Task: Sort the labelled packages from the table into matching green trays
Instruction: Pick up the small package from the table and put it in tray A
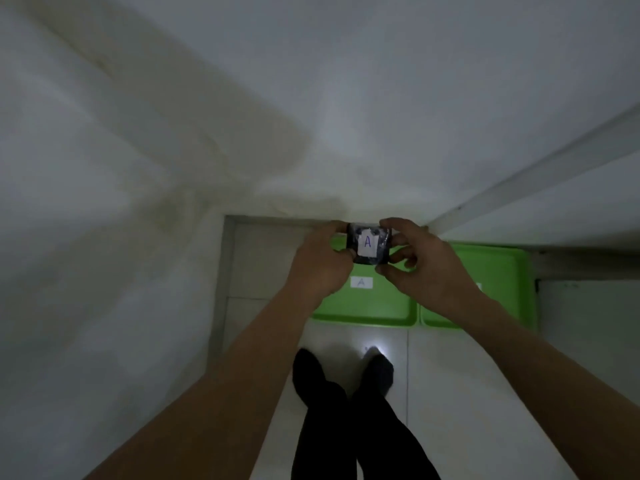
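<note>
A small dark package (368,243) with a white label marked "A" is held between both hands above the floor. My left hand (320,261) grips its left side and my right hand (424,268) grips its right side. Directly below lies a green tray (367,306) with a white "A" label on its floor. A second green tray (498,282) lies to its right, its label mostly hidden behind my right wrist.
Both trays lie on a pale tiled floor at the foot of a white wall (242,116). My legs in dark trousers and my feet (346,393) stand just in front of the trays. A white ledge (554,161) runs diagonally at the right.
</note>
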